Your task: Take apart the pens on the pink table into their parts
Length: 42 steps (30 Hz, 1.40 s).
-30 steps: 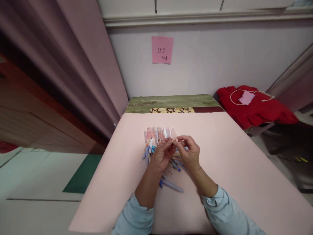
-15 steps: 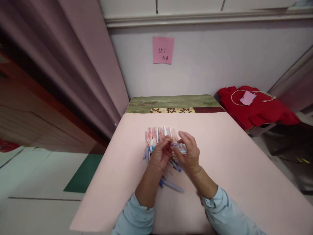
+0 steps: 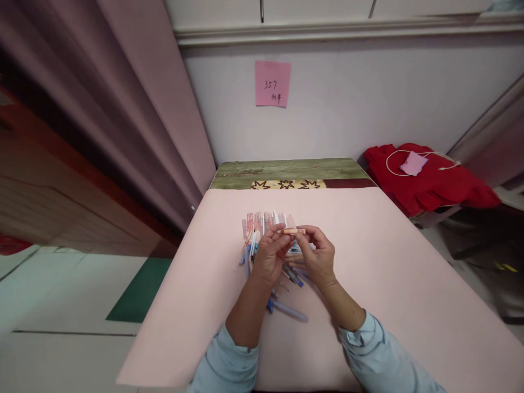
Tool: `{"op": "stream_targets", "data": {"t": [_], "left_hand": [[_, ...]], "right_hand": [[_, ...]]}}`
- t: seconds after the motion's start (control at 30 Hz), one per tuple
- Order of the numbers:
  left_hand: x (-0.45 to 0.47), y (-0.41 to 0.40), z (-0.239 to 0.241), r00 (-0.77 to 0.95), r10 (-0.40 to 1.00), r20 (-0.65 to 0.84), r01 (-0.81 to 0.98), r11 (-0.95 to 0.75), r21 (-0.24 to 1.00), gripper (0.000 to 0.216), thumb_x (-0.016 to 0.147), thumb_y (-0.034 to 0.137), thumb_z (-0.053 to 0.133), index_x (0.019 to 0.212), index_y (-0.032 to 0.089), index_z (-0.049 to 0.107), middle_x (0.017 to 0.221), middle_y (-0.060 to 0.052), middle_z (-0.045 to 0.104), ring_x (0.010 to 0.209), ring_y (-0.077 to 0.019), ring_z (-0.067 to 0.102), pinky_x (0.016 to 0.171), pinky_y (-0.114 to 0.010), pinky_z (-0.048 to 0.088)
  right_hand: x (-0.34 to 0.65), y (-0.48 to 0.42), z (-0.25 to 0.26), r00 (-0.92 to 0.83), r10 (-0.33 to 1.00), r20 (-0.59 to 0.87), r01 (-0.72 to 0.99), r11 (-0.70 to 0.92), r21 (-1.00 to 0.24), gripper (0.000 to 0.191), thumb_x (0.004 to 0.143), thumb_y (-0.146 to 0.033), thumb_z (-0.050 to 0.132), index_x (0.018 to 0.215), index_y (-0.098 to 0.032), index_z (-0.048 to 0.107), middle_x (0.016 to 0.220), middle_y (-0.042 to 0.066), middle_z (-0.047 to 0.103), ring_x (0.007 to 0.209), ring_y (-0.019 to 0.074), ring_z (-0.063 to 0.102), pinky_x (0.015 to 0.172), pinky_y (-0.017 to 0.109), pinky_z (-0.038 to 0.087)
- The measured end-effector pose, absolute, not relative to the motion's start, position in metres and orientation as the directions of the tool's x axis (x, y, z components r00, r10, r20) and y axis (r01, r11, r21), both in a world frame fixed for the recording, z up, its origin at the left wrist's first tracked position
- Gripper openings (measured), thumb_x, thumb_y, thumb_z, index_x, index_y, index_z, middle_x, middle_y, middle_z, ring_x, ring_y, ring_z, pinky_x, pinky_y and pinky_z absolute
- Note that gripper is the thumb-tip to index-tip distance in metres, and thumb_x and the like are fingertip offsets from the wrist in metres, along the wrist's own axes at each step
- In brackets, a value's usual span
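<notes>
Between my two hands a short orange pen (image 3: 293, 231) lies nearly level above the pile. My left hand (image 3: 271, 253) pinches its left end between thumb and fingers. On the right end, my right hand (image 3: 317, 255) grips it with thumb and fingertips. Below and behind the hands, pens in a loose heap (image 3: 295, 275) point in different directions, partly covered by the hands. A row of pinkish and white pens (image 3: 262, 220) stands side by side just beyond. Closer to me rests a grey-blue pen (image 3: 290, 311) with a blue end.
Pale pink sheeting covers the table (image 3: 388, 284). At its far end a green wood-patterned strip (image 3: 286, 166) shows. A pink note (image 3: 272, 84) sticks to the wall. To the right lies red cloth (image 3: 434, 188) with a white cable (image 3: 388, 164). A purple curtain (image 3: 151, 98) hangs left.
My right hand, apart with its fingers spread half a second ago, has closed on the right end of the orange pen. The pen has turned from end-on to crosswise.
</notes>
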<state>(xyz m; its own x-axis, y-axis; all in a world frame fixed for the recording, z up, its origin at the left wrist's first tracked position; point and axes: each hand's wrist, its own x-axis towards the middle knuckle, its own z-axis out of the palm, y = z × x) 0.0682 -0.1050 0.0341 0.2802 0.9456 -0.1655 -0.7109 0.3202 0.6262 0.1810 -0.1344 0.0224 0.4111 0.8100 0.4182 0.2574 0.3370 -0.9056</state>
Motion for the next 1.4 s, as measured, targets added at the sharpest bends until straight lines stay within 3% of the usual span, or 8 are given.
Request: {"op": "stream_targets", "data": {"t": [0.1,0.27,0.63,0.9,1.03,1.13,1.23,1.4], "left_hand": [[0.069,-0.105,0.034,0.274,0.946,-0.171,-0.703,0.318,0.636,0.036,0.064,0.008,0.081,0.096,0.014,0.065,0.078,-0.002,0.071,0.070,-0.0103,0.068,0.069,-0.018,0.054],[0.070,-0.105,0.034,0.244,0.951,-0.189,-0.707,0.308,0.637,0.023,0.071,0.022,0.080,0.090,0.012,0.069,0.079,-0.005,0.072,0.069,-0.0115,0.069,0.066,-0.019,0.056],[0.068,-0.101,0.027,0.176,0.963,-0.206,-0.745,0.266,0.612,0.020,0.075,0.027,0.077,0.086,0.012,0.070,0.078,-0.005,0.073,0.067,-0.0110,0.069,0.066,-0.019,0.056],[0.064,-0.101,0.031,0.303,0.932,-0.198,-0.725,0.360,0.588,0.018,0.075,0.021,0.076,0.088,0.012,0.068,0.080,-0.004,0.072,0.070,-0.0122,0.069,0.066,-0.020,0.055],[0.046,-0.087,0.038,0.141,0.948,-0.286,-0.802,0.279,0.528,0.007,0.085,0.019,0.067,0.083,0.012,0.066,0.072,-0.002,0.069,0.061,-0.0080,0.065,0.061,-0.016,0.053],[0.032,-0.078,0.041,0.049,0.949,-0.312,-0.874,0.192,0.446,0.016,0.094,0.021,0.056,0.080,0.013,0.062,0.066,0.000,0.065,0.058,-0.0042,0.062,0.059,-0.011,0.050],[0.027,-0.075,0.041,0.048,0.945,-0.325,-0.903,0.180,0.390,0.025,0.099,0.023,0.046,0.080,0.013,0.060,0.063,0.001,0.063,0.057,-0.0033,0.061,0.060,-0.010,0.050],[0.032,-0.076,0.036,0.043,0.941,-0.336,-0.910,0.176,0.376,0.025,0.100,0.021,0.043,0.083,0.012,0.059,0.066,0.001,0.063,0.057,-0.0032,0.061,0.060,-0.011,0.051]], "right_hand": [[0.181,-0.132,0.020,0.429,0.855,0.291,0.047,0.301,-0.953,0.023,0.086,-0.038,0.065,0.097,-0.018,0.064,0.083,0.004,0.070,0.073,0.0164,0.065,0.071,0.030,0.054],[0.182,-0.130,0.017,0.461,0.849,0.259,0.004,0.290,-0.957,0.025,0.083,-0.039,0.068,0.094,-0.017,0.065,0.080,0.003,0.069,0.070,0.0152,0.063,0.067,0.028,0.052],[0.177,-0.139,0.022,0.442,0.757,0.481,0.368,0.337,-0.867,0.016,0.084,-0.033,0.066,0.093,-0.020,0.067,0.073,0.000,0.061,0.064,0.0141,0.055,0.066,0.029,0.049],[0.179,-0.141,0.028,0.315,0.761,0.567,0.443,0.411,-0.797,0.017,0.084,-0.032,0.067,0.099,-0.023,0.071,0.091,0.005,0.067,0.065,0.0139,0.057,0.068,0.030,0.052],[0.182,-0.142,0.028,0.224,0.849,0.479,0.411,0.364,-0.836,0.023,0.082,-0.034,0.070,0.101,-0.021,0.069,0.077,0.000,0.066,0.048,0.0085,0.045,0.052,0.024,0.043],[0.183,-0.143,0.029,-0.144,0.934,0.327,0.436,0.357,-0.826,0.009,0.082,-0.030,0.068,0.080,-0.021,0.071,0.061,-0.003,0.063,0.048,0.0086,0.048,0.049,0.021,0.037],[0.184,-0.145,0.034,-0.430,0.895,0.120,0.536,0.360,-0.763,0.008,0.081,-0.022,0.067,0.074,-0.022,0.072,0.060,-0.004,0.065,0.053,0.0096,0.054,0.053,0.020,0.036],[0.187,-0.147,0.044,-0.469,0.878,-0.092,0.733,0.329,-0.595,0.007,0.076,-0.018,0.067,0.074,-0.021,0.073,0.065,-0.001,0.068,0.061,0.0114,0.057,0.057,0.022,0.033]]}}
